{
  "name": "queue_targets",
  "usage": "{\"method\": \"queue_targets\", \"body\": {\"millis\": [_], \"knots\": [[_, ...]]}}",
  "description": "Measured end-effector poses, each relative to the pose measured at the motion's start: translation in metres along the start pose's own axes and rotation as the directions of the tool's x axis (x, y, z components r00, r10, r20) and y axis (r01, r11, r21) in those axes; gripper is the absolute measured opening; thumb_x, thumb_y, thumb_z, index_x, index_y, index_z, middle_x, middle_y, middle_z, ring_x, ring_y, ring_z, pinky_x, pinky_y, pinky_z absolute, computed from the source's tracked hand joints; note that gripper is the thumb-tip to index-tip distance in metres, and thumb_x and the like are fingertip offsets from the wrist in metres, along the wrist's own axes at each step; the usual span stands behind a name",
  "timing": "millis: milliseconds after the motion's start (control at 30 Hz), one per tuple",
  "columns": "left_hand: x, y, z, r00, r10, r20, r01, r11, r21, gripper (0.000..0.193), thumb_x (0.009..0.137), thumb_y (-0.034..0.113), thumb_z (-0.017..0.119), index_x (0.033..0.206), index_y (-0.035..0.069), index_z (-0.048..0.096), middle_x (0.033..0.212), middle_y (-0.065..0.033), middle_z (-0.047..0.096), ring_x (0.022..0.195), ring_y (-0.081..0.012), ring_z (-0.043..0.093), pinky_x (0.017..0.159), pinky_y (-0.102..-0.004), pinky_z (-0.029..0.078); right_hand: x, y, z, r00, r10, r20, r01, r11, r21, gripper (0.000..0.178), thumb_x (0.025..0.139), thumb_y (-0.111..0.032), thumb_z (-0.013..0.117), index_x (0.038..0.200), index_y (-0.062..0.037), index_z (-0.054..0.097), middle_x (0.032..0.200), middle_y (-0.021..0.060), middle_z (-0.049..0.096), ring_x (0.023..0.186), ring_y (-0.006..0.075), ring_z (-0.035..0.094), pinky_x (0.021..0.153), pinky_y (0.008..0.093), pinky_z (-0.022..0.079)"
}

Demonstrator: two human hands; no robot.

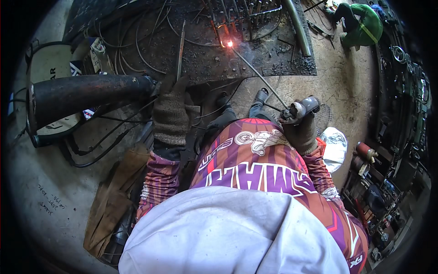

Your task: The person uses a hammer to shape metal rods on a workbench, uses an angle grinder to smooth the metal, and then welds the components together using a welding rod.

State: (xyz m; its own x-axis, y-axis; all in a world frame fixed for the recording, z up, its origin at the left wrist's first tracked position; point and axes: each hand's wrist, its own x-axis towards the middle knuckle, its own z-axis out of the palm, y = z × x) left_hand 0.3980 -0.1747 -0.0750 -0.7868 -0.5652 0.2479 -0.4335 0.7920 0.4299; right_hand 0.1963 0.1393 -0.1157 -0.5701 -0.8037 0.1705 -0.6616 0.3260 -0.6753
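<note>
My right hand (pixel 301 134), in a dark knit glove, is closed around a welding electrode holder (pixel 299 111). From its jaws a thin welding electrode (pixel 260 76) slants up and left to a bright red-white arc (pixel 229 44). The arc is at the lower end of some glowing metal bars (pixel 221 31) on the dark metal worktable (pixel 278 64). My left hand (pixel 171 112), gloved too, is closed on a long, narrow, pointed metal tool (pixel 181 52) near the table's front edge. Its point is directed away from me, and the glove hides its lower part.
A thick dark pipe (pixel 91 98) lies left of my left hand. Cables (pixel 121 45) curl over the table beside a steel tube (pixel 297 27). A person in green (pixel 365 25) crouches far right. Tools and metal parts (pixel 374 196) crowd the right side; brown cloth (pixel 109 205) lies lower left.
</note>
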Motion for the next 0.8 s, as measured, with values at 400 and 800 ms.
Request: {"method": "queue_targets", "body": {"millis": [400, 800], "knots": [[0.003, 0.001, 0.000, 1.000, -0.006, -0.004, 0.006, 1.000, -0.006, 0.030, 0.091, 0.006, 0.064, 0.120, 0.005, 0.069, 0.124, -0.0245, 0.064, 0.106, -0.0418, 0.068, 0.089, -0.0466, 0.057, 0.012, -0.016, 0.008, 0.992, 0.119, -0.028, -0.110, 0.969, 0.221, 0.020, 0.097, -0.013, 0.068, 0.113, -0.0116, 0.056, 0.100, 0.0027, 0.060, 0.087, 0.0191, 0.060, 0.080, 0.0332, 0.051], [-0.001, 0.001, -0.002, 0.993, 0.091, -0.075, -0.081, 0.989, 0.122, 0.035, 0.091, 0.008, 0.065, 0.126, 0.008, 0.066, 0.119, -0.0172, 0.067, 0.095, -0.0329, 0.070, 0.085, -0.0427, 0.057, 0.039, -0.040, -0.004, 0.978, 0.205, 0.026, -0.198, 0.896, 0.397, 0.012, 0.105, -0.013, 0.054, 0.097, -0.0215, 0.056, 0.085, -0.0049, 0.057, 0.081, 0.0091, 0.058, 0.077, 0.0340, 0.048]]}}
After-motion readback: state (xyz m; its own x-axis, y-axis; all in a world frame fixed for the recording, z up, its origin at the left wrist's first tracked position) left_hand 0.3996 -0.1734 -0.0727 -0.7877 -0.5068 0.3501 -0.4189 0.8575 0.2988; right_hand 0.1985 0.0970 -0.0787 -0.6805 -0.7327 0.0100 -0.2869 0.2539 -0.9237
